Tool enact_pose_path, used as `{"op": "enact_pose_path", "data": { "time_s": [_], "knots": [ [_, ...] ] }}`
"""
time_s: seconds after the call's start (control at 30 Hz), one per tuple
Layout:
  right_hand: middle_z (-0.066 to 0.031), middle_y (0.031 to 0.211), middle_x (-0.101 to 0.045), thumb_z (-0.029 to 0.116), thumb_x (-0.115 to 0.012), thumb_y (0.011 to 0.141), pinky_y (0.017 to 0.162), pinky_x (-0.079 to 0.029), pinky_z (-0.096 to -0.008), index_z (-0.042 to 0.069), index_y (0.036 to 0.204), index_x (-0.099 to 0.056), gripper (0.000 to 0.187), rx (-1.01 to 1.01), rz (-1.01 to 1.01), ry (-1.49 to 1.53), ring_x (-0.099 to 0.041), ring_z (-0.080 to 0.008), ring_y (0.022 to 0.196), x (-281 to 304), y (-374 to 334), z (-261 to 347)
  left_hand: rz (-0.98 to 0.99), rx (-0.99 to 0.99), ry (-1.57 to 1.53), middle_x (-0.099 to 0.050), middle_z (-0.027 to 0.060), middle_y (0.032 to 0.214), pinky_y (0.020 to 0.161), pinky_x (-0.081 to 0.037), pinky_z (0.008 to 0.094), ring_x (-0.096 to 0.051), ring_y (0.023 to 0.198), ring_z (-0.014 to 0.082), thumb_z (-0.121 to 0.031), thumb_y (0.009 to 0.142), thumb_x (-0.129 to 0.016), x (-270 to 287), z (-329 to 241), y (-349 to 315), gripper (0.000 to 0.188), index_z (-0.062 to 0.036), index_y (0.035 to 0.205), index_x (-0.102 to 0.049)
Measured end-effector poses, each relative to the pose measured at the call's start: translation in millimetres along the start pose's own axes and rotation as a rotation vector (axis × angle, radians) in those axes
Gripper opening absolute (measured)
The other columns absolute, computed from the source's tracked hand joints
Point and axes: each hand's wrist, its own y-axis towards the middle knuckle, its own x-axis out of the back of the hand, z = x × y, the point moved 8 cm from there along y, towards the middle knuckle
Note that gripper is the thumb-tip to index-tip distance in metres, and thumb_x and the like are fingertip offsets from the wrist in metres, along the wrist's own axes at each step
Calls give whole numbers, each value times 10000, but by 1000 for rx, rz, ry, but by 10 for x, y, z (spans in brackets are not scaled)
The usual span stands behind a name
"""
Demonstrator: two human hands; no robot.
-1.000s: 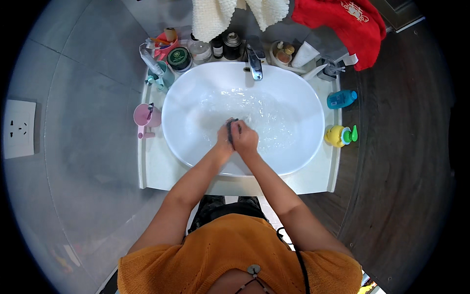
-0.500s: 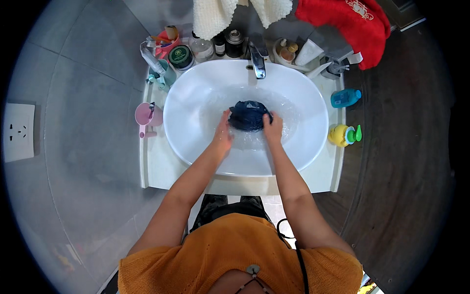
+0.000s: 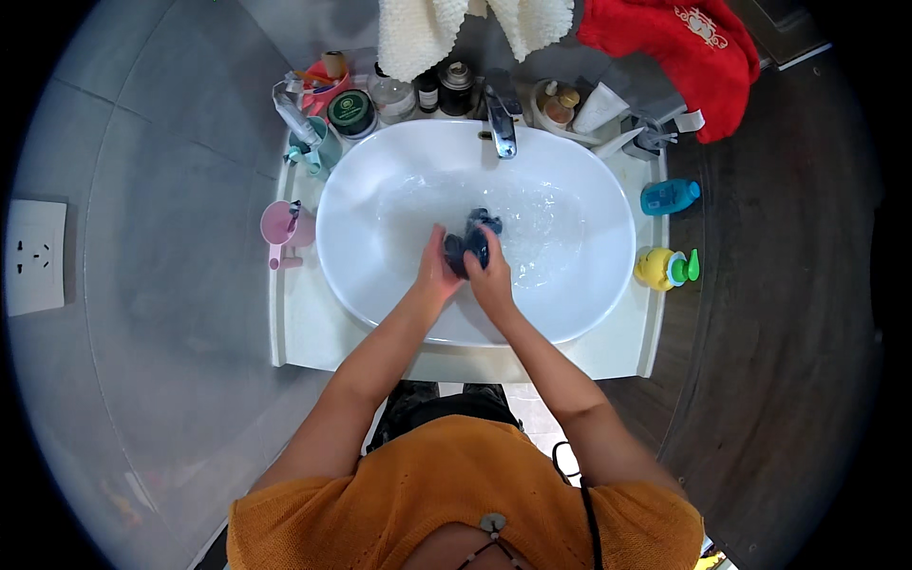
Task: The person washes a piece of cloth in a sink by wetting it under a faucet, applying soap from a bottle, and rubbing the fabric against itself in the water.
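A wet, dark blue cloth (image 3: 479, 237) is bunched into a small bundle in the white oval sink (image 3: 366, 275), which holds water. My left hand (image 3: 438, 269) presses on the bundle's left side with its fingers pointing up. From the right, my right hand (image 3: 491, 274) grips the cloth with its thumb in front. One end of the cloth sticks out beyond my fingers toward the tap (image 3: 503, 133). What kind of cloth it is, I cannot make out.
A pink cup (image 3: 280, 224) stands left of the sink; a blue bottle (image 3: 671, 197) and yellow pump bottle (image 3: 655, 270) are on the right. Jars and bottles crowd the back ledge, including a green-lidded jar (image 3: 351, 113). A white towel (image 3: 418, 38) and red cloth (image 3: 665, 47) hang above.
The spread cloth has become a tighter, narrower bundle and come slightly nearer to me. My right hand has moved left toward my left hand, and ripples show on the water.
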Motion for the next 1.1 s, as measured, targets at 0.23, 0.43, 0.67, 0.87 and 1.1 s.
{"op": "enact_pose_path", "data": {
  "time_s": [0.23,0.43,0.67,0.87,1.1],
  "knots": [
    [-130,682,-608,198,-582,788,559,-457,-326,47,861,-588,167,-12,-40,74,-609,-259,607,-12,-88,192,-9,-211,176,-558,84,850,590,-475,337,-552,715,189,-246,800,-599,183,-185,316,228,-60,920,-545],
    [-178,723,-603,316,-458,851,602,-451,-406,99,869,-596,258,-83,-254,-264,-585,-358,668,36,226,32,100,-371,267,-569,82,855,666,-468,304,-561,765,177,-222,845,-511,16,-72,74,222,-23,936,-547],
    [-184,766,-606,306,-401,892,629,-446,-432,127,952,-574,256,-55,-175,-403,-583,-357,722,301,486,-529,-114,-323,638,-575,21,824,676,-433,232,-548,736,129,-290,842,-541,-34,-59,81,268,-54,969,-556],
    [-225,1069,-476,224,-545,829,691,-473,-395,97,1158,-489,357,-420,-409,182,-572,-374,719,613,371,-1023,-213,-294,423,-346,-13,1312,976,-136,548,-242,1241,141,-434,838,-485,434,-496,213,450,-180,1208,-454],
    [-182,1111,-488,161,-549,794,847,-406,-394,124,1178,-490,390,66,159,-437,-511,-341,975,197,356,-981,-354,-200,413,-224,-33,1411,1007,-43,549,-121,1319,151,-460,829,-472,694,-400,269,520,-196,1272,-405]
  ]
}}
